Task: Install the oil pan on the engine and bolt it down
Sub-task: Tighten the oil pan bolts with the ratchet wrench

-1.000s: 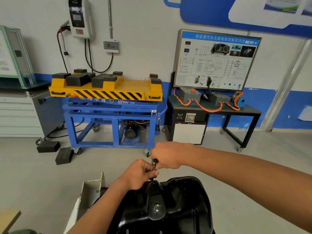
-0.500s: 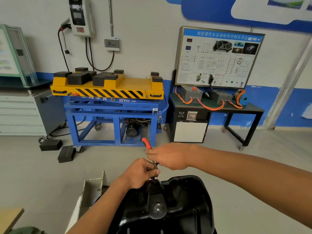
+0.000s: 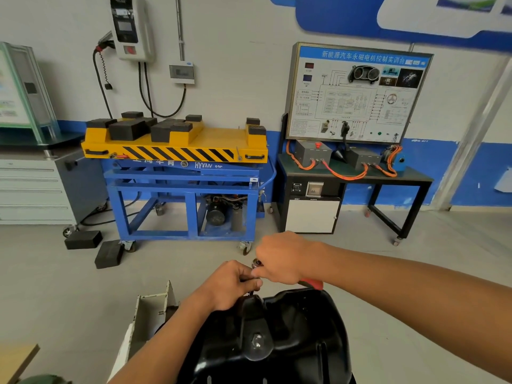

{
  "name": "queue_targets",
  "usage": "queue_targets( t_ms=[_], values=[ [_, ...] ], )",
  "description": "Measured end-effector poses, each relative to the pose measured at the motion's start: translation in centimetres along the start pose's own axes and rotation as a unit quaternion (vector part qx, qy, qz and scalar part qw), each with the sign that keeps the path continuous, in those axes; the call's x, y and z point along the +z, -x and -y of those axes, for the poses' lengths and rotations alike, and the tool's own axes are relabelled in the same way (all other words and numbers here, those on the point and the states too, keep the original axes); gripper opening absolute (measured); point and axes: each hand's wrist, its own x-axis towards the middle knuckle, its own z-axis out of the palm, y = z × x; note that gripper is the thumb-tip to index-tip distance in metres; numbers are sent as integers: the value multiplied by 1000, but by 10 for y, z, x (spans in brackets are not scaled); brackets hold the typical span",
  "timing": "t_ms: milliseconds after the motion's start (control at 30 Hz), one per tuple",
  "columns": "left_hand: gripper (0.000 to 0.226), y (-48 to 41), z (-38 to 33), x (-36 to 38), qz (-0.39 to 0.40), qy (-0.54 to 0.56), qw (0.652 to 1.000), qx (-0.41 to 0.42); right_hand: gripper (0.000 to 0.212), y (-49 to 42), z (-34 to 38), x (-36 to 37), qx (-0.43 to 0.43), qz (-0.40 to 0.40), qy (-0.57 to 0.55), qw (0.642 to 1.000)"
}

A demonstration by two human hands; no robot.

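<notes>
Left hand (image 3: 232, 284), right hand (image 3: 279, 257) gripping one ratchet (image 3: 256, 263), one oil pan (image 3: 293, 328)

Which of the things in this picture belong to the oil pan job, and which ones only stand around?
For the job:
- oil pan
- ratchet wrench, gripped by the left hand and the right hand

Just standing about:
- yellow lift table
- training board
- rubber blocks on the floor
- wall charger
- drawer cabinet
</notes>
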Motion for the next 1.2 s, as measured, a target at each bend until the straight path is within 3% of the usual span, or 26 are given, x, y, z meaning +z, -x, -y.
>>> queue_targets(
  t_ms=[133,233,333,400,500,567,633,733,833,967,1133,1200],
  values=[
    [31,1,-1,0,-4,7,1000,-1,50,-6,5,9,55,-26,-42,997],
    [42,2,-1,-1,0,-5,1000,10,48,-13,9,12,147,2,-146,978],
    [18,3,-3,-3,-4,-25,1000,14,37,-20,16,16,222,54,-353,907],
    [27,4,-3,-4,-13,-16,1000,21,31,-22,20,17,260,66,-451,851],
    [29,5,-5,-4,-16,-14,999,27,31,-22,22,14,280,88,-484,824],
    [24,4,-4,-4,-14,-24,999,26,34,-22,21,11,272,105,-475,830],
    [14,3,-3,-4,-10,-21,1000,19,38,-21,20,6,238,124,-424,865],
    [16,2,-2,-3,-8,-6,1000,0,38,-21,17,-5,157,138,-260,943],
    [16,1,-1,-2,-11,-3,1000,-21,37,-20,13,-17,87,185,-132,970],
    [20,0,0,-2,-17,-4,1000,-26,38,-21,8,-21,33,139,-39,989],
    [24,-1,2,-1,-22,-10,999,-21,7,-16,2,-19,-37,121,3,992],
    [23,-1,2,-1,-23,-9,1000,-16,10,-13,2,-15,-49,124,3,991]
  ],
)
